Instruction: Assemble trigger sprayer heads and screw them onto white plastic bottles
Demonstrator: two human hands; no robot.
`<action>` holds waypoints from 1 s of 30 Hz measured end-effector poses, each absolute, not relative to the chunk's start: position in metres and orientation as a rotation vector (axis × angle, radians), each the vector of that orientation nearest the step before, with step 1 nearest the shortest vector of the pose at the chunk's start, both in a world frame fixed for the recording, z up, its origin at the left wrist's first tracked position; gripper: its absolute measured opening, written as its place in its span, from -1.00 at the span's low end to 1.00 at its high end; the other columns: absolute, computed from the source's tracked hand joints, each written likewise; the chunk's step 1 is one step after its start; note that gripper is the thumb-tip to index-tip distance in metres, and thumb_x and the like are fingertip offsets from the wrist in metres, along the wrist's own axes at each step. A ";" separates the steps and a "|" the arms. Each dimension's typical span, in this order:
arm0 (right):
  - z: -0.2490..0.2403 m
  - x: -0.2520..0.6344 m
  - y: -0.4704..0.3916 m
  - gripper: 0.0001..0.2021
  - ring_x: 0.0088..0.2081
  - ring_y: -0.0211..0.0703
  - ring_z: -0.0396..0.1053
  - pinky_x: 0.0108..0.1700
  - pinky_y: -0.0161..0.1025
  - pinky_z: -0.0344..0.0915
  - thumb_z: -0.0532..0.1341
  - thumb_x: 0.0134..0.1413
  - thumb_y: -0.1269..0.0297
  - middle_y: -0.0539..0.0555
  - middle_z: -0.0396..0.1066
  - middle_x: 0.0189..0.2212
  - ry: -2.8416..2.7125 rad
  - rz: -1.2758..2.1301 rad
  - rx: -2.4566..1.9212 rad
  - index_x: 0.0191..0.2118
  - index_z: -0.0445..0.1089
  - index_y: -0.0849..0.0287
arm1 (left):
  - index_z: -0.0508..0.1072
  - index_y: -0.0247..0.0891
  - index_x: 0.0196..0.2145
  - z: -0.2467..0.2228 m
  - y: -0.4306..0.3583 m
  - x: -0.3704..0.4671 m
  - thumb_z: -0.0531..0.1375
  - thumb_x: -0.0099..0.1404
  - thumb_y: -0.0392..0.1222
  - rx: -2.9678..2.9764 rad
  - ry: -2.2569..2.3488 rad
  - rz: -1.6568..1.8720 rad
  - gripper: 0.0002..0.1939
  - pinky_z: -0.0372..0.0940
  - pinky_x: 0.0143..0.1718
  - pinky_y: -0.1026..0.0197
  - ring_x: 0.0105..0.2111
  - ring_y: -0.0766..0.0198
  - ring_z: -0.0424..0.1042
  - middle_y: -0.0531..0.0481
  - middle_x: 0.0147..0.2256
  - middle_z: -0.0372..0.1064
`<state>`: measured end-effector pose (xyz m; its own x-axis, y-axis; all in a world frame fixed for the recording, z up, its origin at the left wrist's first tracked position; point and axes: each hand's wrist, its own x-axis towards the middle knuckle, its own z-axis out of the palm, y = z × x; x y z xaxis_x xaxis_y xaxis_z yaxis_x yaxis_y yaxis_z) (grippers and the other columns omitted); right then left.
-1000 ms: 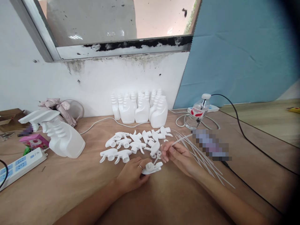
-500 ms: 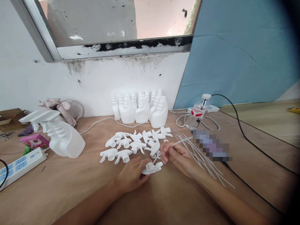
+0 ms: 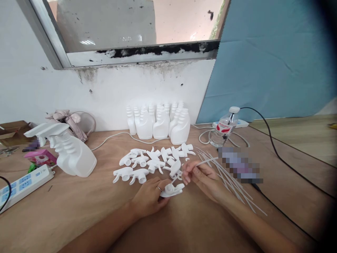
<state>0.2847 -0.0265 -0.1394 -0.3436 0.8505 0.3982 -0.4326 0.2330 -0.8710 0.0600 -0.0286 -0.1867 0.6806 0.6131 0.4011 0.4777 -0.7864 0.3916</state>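
My left hand [image 3: 150, 197] is closed around a white trigger spray head [image 3: 172, 190] near the front of the table, its round opening turned up. My right hand [image 3: 201, 177] pinches a thin white dip tube [image 3: 207, 161]. The tube slants down leftward through the fingers, and its lower end meets the spray head's opening; how deep it sits I cannot tell. Beyond my hands lie several loose spray heads [image 3: 139, 175] in a group. More thin tubes [image 3: 237, 189] are spread beside my right forearm.
Several white bottles [image 3: 160, 126] without heads stand along the wall. At left are bottles with heads fitted [image 3: 76, 154], a power strip [image 3: 26, 184] and a pink box [image 3: 40, 157]. A water bottle [image 3: 223, 130], a cable [image 3: 273, 140] and a blurred-out device [image 3: 238, 165] are at right.
The view has shifted slightly, moving everything a little to the right. Both hands keep their hold on the spray head and the tube, with almost no visible movement between them.
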 end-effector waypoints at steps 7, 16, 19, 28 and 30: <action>-0.139 0.286 -0.028 -0.85 -0.43 -0.26 0.29 -0.35 -0.23 0.24 0.16 0.22 0.22 0.03 0.33 -0.42 -1.387 1.381 -0.496 -0.27 0.44 0.14 | 0.19 -0.17 0.03 -0.182 -0.030 0.061 0.09 0.31 -0.21 2.616 0.880 0.736 -0.67 0.24 -0.28 0.21 -0.30 0.22 0.35 -0.01 -0.23 0.42; -0.138 0.278 -0.030 -0.82 -0.16 -0.09 0.38 -0.11 -0.18 0.28 0.16 0.21 0.23 0.13 0.43 -0.24 -1.840 1.090 -0.795 -0.28 0.49 0.14 | 0.14 -0.22 0.09 -0.180 -0.029 0.060 0.12 0.29 -0.21 2.694 0.909 0.742 -0.57 0.25 -0.29 0.19 -0.28 0.17 0.37 -0.07 -0.22 0.42; -0.144 0.268 -0.032 -0.83 -0.19 -0.12 0.38 -0.09 -0.20 0.27 0.15 0.22 0.24 0.11 0.42 -0.28 -1.957 0.914 -0.903 -0.31 0.46 0.14 | 0.18 -0.21 0.08 -0.179 -0.029 0.060 0.14 0.26 -0.23 2.675 0.896 0.731 -0.57 0.25 -0.28 0.19 -0.27 0.17 0.36 -0.04 -0.21 0.43; -0.153 0.257 -0.036 -0.77 -0.35 -0.18 0.31 -0.27 -0.25 0.26 0.04 0.27 0.34 0.07 0.34 -0.42 -2.123 0.733 -0.825 -0.41 0.32 0.14 | 0.29 -0.19 0.00 -0.187 -0.027 0.062 0.17 0.26 -0.14 2.618 0.966 0.618 -0.65 0.27 -0.23 0.17 -0.24 0.14 0.43 -0.04 -0.22 0.45; -0.152 0.253 -0.036 -0.76 -0.39 -0.18 0.27 -0.32 -0.26 0.23 0.03 0.26 0.34 0.06 0.32 -0.45 -2.148 0.707 -0.792 -0.44 0.30 0.14 | 0.31 -0.20 -0.03 -0.189 -0.028 0.062 0.17 0.26 -0.13 2.596 0.991 0.614 -0.68 0.28 -0.21 0.17 -0.22 0.13 0.44 -0.05 -0.21 0.45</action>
